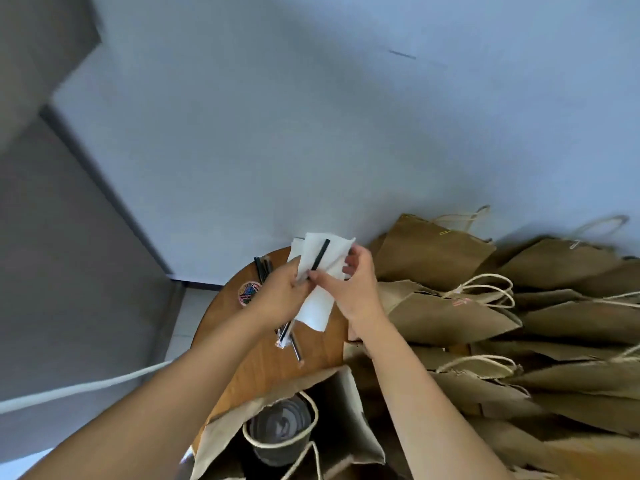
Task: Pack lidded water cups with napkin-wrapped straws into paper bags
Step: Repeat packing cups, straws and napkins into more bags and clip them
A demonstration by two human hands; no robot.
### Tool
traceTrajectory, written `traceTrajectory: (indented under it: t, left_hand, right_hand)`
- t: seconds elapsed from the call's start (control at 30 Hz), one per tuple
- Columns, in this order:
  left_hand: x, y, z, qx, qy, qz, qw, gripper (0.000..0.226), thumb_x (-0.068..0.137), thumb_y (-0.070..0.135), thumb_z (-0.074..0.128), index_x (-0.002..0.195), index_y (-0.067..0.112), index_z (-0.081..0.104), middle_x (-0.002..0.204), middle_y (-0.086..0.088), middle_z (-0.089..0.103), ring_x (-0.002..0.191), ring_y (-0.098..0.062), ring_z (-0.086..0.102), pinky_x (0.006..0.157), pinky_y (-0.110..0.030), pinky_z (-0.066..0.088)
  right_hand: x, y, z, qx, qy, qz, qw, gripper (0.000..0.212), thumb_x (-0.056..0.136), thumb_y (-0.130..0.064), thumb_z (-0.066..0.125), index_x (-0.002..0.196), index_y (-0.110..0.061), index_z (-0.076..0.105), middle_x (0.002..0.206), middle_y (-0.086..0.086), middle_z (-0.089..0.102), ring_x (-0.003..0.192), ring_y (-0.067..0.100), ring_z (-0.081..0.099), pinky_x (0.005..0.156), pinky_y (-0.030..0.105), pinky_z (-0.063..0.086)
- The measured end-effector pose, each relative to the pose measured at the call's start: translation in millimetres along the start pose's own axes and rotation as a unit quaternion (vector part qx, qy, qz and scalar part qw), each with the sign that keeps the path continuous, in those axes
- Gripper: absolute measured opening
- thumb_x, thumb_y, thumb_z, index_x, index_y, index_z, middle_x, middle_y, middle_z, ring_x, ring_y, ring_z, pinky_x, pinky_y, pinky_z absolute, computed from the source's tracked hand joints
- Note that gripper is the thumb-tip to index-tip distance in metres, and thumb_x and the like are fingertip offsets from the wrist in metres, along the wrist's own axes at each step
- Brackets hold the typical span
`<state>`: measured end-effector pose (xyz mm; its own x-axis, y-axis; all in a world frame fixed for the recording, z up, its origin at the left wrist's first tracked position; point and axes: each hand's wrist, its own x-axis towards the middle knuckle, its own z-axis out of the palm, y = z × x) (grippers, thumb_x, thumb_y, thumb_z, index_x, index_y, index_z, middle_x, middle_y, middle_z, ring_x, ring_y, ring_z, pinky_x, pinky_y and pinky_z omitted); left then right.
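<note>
Napkin [317, 299]: thin white paper, matt, soft creases. Straw [319, 255]: black, smooth plastic look. Surface [263, 362]: wood-grain, slight sheen. Paper bags [446, 315]: brown kraft, matt, rough, with twisted pale cord handles [485, 284]. Cup lid [282, 424]: clear glossy plastic.

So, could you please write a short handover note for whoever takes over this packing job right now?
Left hand and right hand both hold the white napkin above the round table, with a black straw lying on it; wrapping has begun but is not finished.
Open paper bag at the near edge already holds a lidded cup.
Spare straws lie on the table; closed bags are piled to the right.
Left to do: finish the wrap and put it into the open bag.
</note>
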<state>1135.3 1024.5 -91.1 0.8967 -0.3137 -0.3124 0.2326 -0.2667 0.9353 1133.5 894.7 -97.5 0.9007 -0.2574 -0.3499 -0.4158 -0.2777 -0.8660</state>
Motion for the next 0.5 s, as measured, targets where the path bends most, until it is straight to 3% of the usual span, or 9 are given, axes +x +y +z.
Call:
traceTrajectory:
  t: [0.03, 0.1, 0.2, 0.27, 0.37, 0.43, 0.5]
  left_hand:
    - [-9, 7, 1, -0.003, -0.007, 0.014, 1.0, 0.017, 0.1, 0.016, 0.045, 0.111, 0.015, 0.058, 0.099, 0.001, 0.065, 0.082, 0.001, 0.06, 0.059, -0.004, 0.045]
    - [-30, 19, 4, -0.01, -0.023, 0.035, 0.999, 0.021, 0.1, 0.018, 0.046, 0.117, 0.015, 0.057, 0.107, -0.001, 0.065, 0.087, -0.002, 0.062, 0.062, -0.006, 0.048]
    - [-58, 26, 11, -0.006, -0.023, 0.053, 0.998, 0.019, 0.097, 0.012, 0.049, 0.108, 0.025, 0.058, 0.108, 0.001, 0.065, 0.093, -0.005, 0.062, 0.071, -0.014, 0.052]
    - [-76, 26, 16, -0.016, -0.01, 0.047, 0.999, 0.018, 0.096, 0.012, 0.052, 0.101, 0.027, 0.06, 0.108, -0.001, 0.066, 0.095, -0.011, 0.065, 0.081, -0.027, 0.055]
    - [-102, 24, 24, -0.036, -0.003, 0.037, 0.999, 0.019, 0.093, 0.019, 0.054, 0.11, 0.021, 0.064, 0.11, -0.008, 0.068, 0.103, -0.027, 0.065, 0.092, -0.053, 0.051]
    - [-117, 23, 30, -0.003, 0.016, 0.043, 0.999, 0.02, 0.095, 0.018, 0.055, 0.113, 0.019, 0.063, 0.11, -0.007, 0.068, 0.103, -0.026, 0.064, 0.093, -0.052, 0.05]
    - [-131, 26, 33, 0.059, 0.069, 0.065, 0.994, 0.024, 0.092, 0.019, 0.059, 0.117, 0.021, 0.059, 0.112, -0.001, 0.066, 0.102, -0.019, 0.062, 0.093, -0.043, 0.051]
  right_hand:
    - [-10, -8, -8, 0.048, -0.018, -0.001, 0.999, 0.072, 0.068, -0.018, 0.083, 0.127, -0.018, 0.041, 0.119, 0.0, 0.052, 0.106, 0.013, 0.054, 0.092, 0.032, 0.049]
    - [-33, -20, -22, 0.098, -0.056, -0.016, 0.994, 0.055, 0.072, -0.011, 0.08, 0.118, -0.019, 0.051, 0.111, 0.005, 0.062, 0.104, 0.021, 0.06, 0.09, 0.041, 0.053]
    - [-72, -36, -36, 0.016, -0.037, -0.08, 0.996, 0.024, 0.079, -0.014, 0.074, 0.098, -0.007, 0.06, 0.099, 0.021, 0.062, 0.086, 0.03, 0.06, 0.077, 0.04, 0.051]
    - [-94, -39, -41, -0.019, -0.019, -0.115, 0.993, 0.03, 0.082, -0.016, 0.07, 0.1, 0.004, 0.057, 0.101, 0.031, 0.055, 0.075, 0.024, 0.047, 0.068, 0.034, 0.041]
    - [-127, -42, -50, -0.036, -0.026, -0.147, 0.988, 0.026, 0.085, -0.015, 0.066, 0.099, 0.004, 0.057, 0.092, 0.028, 0.056, 0.075, 0.02, 0.046, 0.066, 0.03, 0.038]
    - [-148, -43, -56, -0.049, -0.035, -0.169, 0.984, 0.017, 0.085, -0.012, 0.063, 0.094, 0.001, 0.057, 0.081, 0.017, 0.056, 0.071, 0.017, 0.046, 0.062, 0.027, 0.038]
    - [-164, -41, -63, -0.057, -0.022, -0.2, 0.978, 0.016, 0.085, -0.01, 0.06, 0.09, 0.003, 0.053, 0.076, 0.017, 0.052, 0.064, 0.014, 0.042, 0.054, 0.023, 0.035]
